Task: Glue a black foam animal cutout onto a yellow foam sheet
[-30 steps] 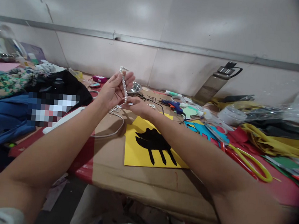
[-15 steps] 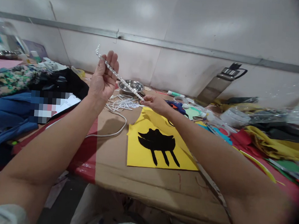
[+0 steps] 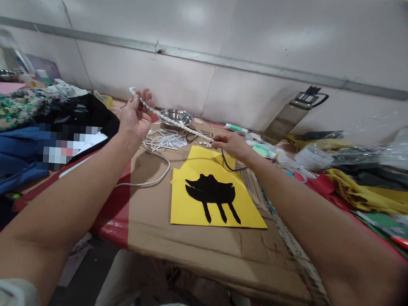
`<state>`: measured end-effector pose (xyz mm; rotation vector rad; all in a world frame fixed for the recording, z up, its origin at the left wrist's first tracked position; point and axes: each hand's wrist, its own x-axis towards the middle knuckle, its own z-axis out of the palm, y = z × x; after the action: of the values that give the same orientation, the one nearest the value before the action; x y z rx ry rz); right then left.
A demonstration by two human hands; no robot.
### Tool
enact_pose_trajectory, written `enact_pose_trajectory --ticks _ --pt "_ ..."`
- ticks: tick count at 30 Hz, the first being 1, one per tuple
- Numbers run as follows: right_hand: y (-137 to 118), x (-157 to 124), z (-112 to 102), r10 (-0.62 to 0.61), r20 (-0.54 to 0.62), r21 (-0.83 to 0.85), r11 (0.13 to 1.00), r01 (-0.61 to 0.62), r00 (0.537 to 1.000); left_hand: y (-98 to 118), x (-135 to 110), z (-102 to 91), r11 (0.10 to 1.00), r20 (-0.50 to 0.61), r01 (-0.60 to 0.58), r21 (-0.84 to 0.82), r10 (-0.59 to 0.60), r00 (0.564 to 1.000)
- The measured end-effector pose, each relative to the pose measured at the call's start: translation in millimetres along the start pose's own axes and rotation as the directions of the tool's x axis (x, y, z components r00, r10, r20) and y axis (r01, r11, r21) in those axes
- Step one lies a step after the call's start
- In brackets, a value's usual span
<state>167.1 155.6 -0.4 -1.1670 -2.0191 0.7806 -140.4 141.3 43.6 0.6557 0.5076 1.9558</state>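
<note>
A string of clear beads stretches between my two hands, sloping down to the right. My left hand pinches it near its upper end, thumb against the fingers, and a short tail sticks out beyond. At the other end, the fingertips of my right hand are closed on the string. Below lies a yellow sheet bearing a black cut-out shape with three downward prongs. Behind the string stands a shiny metal bowl. Small white pieces lie by my right fingertips.
White strips and a white cable lie on the brown cardboard. A grey bottle leans at the wall. Cloth and a phone are at left; yellow fabric and plastic wrap at right.
My left hand has come down with its end of the bead string. My right hand has moved right with the other end, so the string slopes less steeply.
</note>
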Motion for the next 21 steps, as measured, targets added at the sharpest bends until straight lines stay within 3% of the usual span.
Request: enact_pose_trajectory --ticks 6,12,16,21 --pt "-1.8 -10.5 -5.4 0.112 -0.019 0.073 0.991 -0.111 0.994 -1.6 7.8 -9.0 1.0 -0.013 0.016 0.004 -0.016 1.0" --pt "-7.2 -23.4 -7.3 0.21 -0.062 0.203 0.96 -0.193 0.976 -7.4 -14.3 4.1 0.993 -0.071 0.106 0.057 -0.102 0.992" --pt "-12.1 -34.9 -7.5 0.259 -0.078 0.326 0.919 -0.221 0.963 -15.6 -31.6 12.5 0.953 -0.036 0.211 0.216 -0.208 0.977" --pt "-21.5 -51.9 -5.4 0.292 -0.026 0.484 0.841 -0.243 0.956 -19.7 -36.9 10.8 0.905 -0.029 0.165 0.392 -0.167 0.986"
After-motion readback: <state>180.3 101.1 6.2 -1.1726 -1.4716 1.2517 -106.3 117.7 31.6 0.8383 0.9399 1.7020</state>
